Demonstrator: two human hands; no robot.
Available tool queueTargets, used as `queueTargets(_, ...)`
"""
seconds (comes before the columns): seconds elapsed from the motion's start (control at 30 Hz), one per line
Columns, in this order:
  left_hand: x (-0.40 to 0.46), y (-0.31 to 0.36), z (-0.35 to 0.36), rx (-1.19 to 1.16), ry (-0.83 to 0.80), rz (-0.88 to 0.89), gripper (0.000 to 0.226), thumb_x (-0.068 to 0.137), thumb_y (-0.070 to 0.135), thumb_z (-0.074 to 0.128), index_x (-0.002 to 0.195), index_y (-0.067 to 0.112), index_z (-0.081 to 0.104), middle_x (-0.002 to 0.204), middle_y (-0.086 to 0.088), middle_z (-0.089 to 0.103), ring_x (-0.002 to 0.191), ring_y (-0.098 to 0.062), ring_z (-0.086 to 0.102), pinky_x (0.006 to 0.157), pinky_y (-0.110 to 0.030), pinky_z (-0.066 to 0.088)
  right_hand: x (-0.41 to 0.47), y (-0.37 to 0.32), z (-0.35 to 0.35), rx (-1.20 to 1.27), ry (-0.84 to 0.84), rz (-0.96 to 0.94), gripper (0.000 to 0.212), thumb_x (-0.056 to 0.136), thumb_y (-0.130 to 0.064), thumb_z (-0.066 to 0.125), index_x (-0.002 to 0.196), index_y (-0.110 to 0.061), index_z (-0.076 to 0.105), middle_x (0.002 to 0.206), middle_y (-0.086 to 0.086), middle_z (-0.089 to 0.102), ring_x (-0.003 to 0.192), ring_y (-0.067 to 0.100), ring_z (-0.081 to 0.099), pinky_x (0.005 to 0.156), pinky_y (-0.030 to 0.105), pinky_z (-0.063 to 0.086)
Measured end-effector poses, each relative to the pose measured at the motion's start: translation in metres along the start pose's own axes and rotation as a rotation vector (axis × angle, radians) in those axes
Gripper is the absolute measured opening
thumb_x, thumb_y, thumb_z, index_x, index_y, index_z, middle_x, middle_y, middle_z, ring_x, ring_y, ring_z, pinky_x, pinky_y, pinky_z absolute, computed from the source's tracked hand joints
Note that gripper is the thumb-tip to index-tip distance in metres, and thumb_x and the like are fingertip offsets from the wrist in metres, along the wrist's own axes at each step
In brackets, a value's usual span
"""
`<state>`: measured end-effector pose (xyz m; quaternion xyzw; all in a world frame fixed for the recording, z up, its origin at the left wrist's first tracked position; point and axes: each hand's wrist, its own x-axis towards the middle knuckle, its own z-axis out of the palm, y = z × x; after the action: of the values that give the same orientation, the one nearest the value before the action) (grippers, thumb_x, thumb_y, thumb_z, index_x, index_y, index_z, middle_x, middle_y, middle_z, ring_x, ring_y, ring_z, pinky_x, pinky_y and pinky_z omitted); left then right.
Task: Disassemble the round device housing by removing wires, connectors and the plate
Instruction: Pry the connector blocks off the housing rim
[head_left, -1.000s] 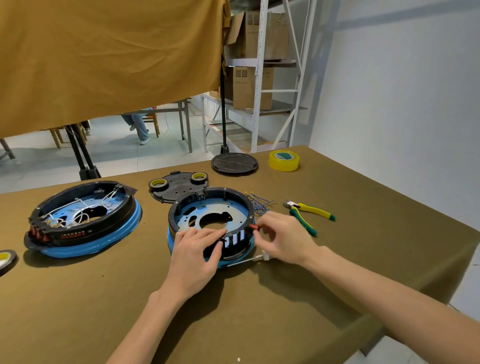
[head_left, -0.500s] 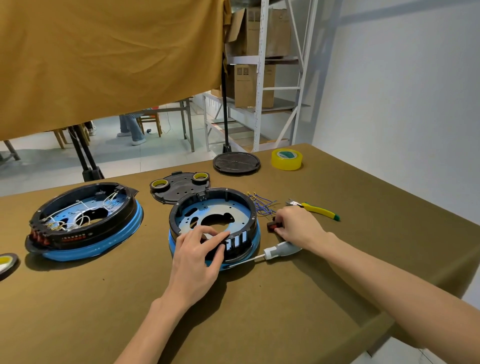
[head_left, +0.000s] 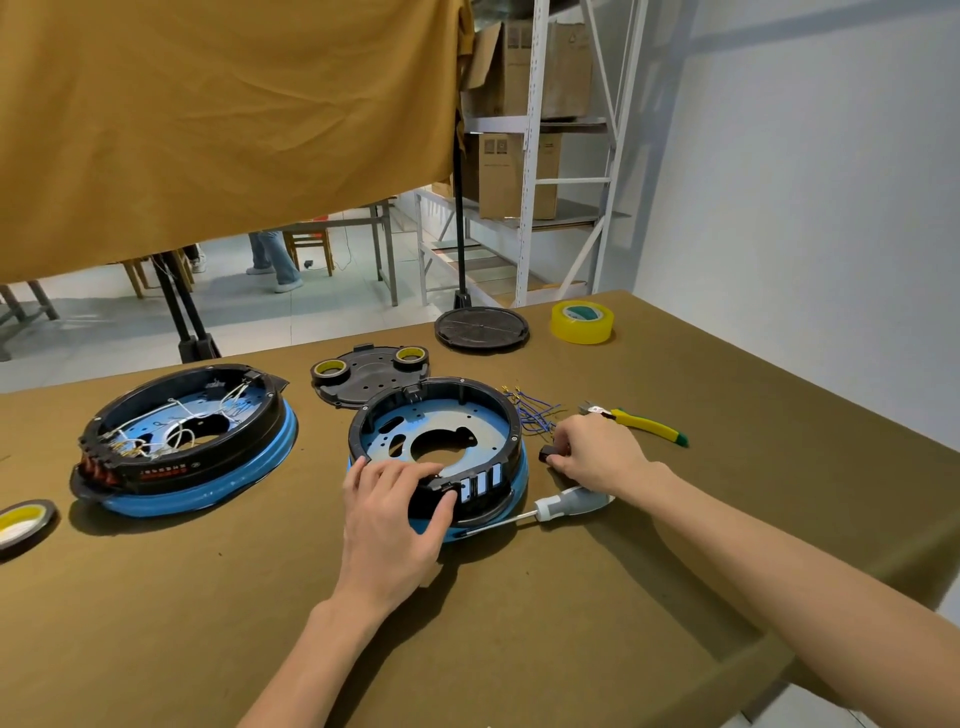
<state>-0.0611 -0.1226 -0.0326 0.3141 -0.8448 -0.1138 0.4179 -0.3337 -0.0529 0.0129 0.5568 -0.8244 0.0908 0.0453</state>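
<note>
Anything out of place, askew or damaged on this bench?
Nothing looks damaged. The one oddity: the screwdriver lies with its shaft tucked under the near rim of the middle housing. The loose blue wires and pliers beside it fit the teardown.

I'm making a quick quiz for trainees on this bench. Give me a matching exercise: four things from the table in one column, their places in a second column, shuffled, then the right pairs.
Things
1. yellow tape roll
2. screwdriver
3. blue wires
4. pliers

Places
A. beside the open housing's far right rim
B. far edge of the table, right of the round black lid
C. just beyond the right hand
D. handle under the right wrist, shaft toward the housing

Pairs: 1-B, 2-D, 3-A, 4-C
</note>
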Motion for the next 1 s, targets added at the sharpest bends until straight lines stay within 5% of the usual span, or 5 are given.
queueTargets(0.23,0.000,-0.003,-0.005,-0.018,-0.032,0.004,0.033,0.088,0.043,0.066,0.115,0.023,0.069,0.109,0.010,0.069,0.113,-0.009,0.058,0.122,-0.040,0.025,-0.034,-0.003,0.006,0.046,0.047,-0.128,0.018,0.095,-0.022,0.051,0.100,-0.025,0.068,0.099,-0.005,0.066,0.084,0.013,0.054,0.062,0.025,0.040)
queueTargets(0.33,0.000,-0.002,-0.004,-0.022,-0.015,0.012,0.031,0.089,0.042,0.066,0.114,0.024,0.070,0.109,0.010,0.069,0.113,-0.008,0.058,0.122,-0.038,0.023,-0.048,-0.001,0.014,0.068,0.031,-0.254,0.022,0.101,-0.023,0.046,0.104,-0.024,0.068,0.102,-0.005,0.062,0.091,0.013,0.054,0.078,0.030,0.043)
queueTargets(0.43,0.000,-0.004,-0.005,-0.022,-0.010,0.025,0.027,0.091,0.038,0.072,0.115,0.026,0.070,0.111,0.010,0.068,0.114,-0.008,0.058,0.123,-0.037,0.021,-0.060,-0.002,0.023,0.084,0.055,-0.290,0.024,0.106,-0.031,0.039,0.105,-0.024,0.061,0.098,-0.006,0.059,0.088,0.012,0.051,0.081,0.031,0.043)
queueTargets(0.67,0.000,-0.003,-0.007,-0.019,0.001,0.025,0.029,0.088,0.040,0.077,0.114,0.030,0.070,0.109,0.013,0.070,0.113,-0.005,0.059,0.118,-0.033,0.023,-0.076,0.005,0.020,0.074,0.371,-0.152,0.070,0.102,-0.063,0.016,0.055,-0.025,0.053,0.047,-0.011,0.046,0.045,0.003,0.044,0.046,0.022,0.031)
queueTargets(1.0,0.002,-0.005,-0.008,-0.076,0.020,0.051,0.036,0.092,0.054,0.055,0.112,0.031,0.075,0.108,0.016,0.071,0.111,-0.004,0.060,0.112,-0.038,0.030,-0.048,-0.008,0.012,0.079,0.310,-0.143,0.076,0.085,-0.090,0.019,0.061,-0.024,0.048,0.059,-0.008,0.051,0.057,0.006,0.048,0.049,0.027,0.031)
